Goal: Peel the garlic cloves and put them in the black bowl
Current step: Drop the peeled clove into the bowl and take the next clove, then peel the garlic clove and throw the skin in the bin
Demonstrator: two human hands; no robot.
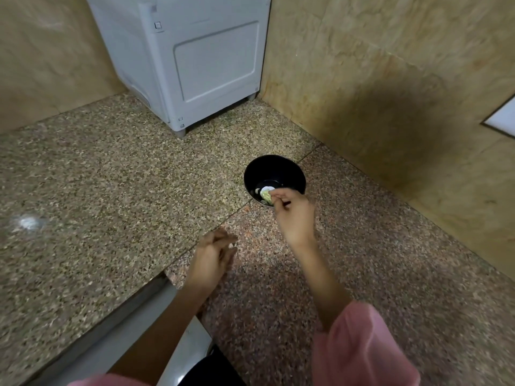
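Observation:
A black bowl [274, 169] stands on the speckled stone counter near the right wall, with pale garlic pieces in its bottom. My right hand [294, 215] reaches over the bowl's near rim and pinches a pale garlic clove [265, 194] between its fingertips, just above the bowl's inside. My left hand [213, 256] hovers over the counter to the lower left of the bowl, blurred, fingers loosely curled, with a small pale scrap [231, 245] at its fingertips. Whether it grips that scrap I cannot tell.
A white appliance [192, 59] stands at the back of the counter [111, 190]. Marbled walls close the left side and the right side [390, 93]. A sink edge [156, 310] lies at the lower left, below my left arm.

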